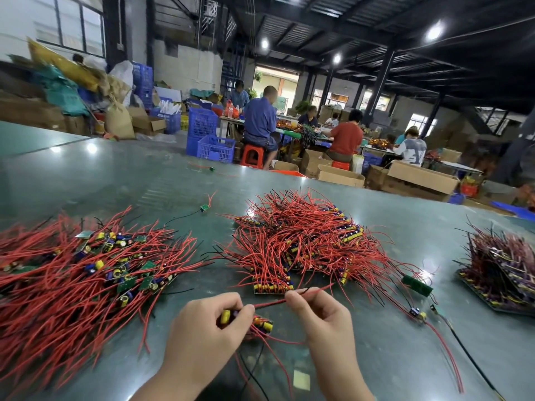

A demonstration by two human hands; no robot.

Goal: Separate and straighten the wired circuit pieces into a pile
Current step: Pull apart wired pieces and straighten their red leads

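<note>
The left hand [202,328] curls around a small circuit piece [262,324], its yellow capacitors poking out between the fingers. From that grip a red wire [301,295] runs up and to the right, where the right hand [321,316] pinches it between thumb and forefinger, drawing it taut; the free end sticks out past the pinch. More red and black leads trail down from the held piece across the table [390,357].

Left of the grip spreads the loose pile [75,273], boards and capacitors scattered among fanned red wires. Just beyond the hands sits the tangled heap [307,244], boards still joined in strips. Right of the grip lie a green strip [417,285] and a stray piece [418,312], and further right a stacked bundle [503,270]. Past the heap, one single piece [205,208] rests alone on the table.

Far off, workers [260,123] sit at benches among blue crates [215,147] and cartons [422,178].
</note>
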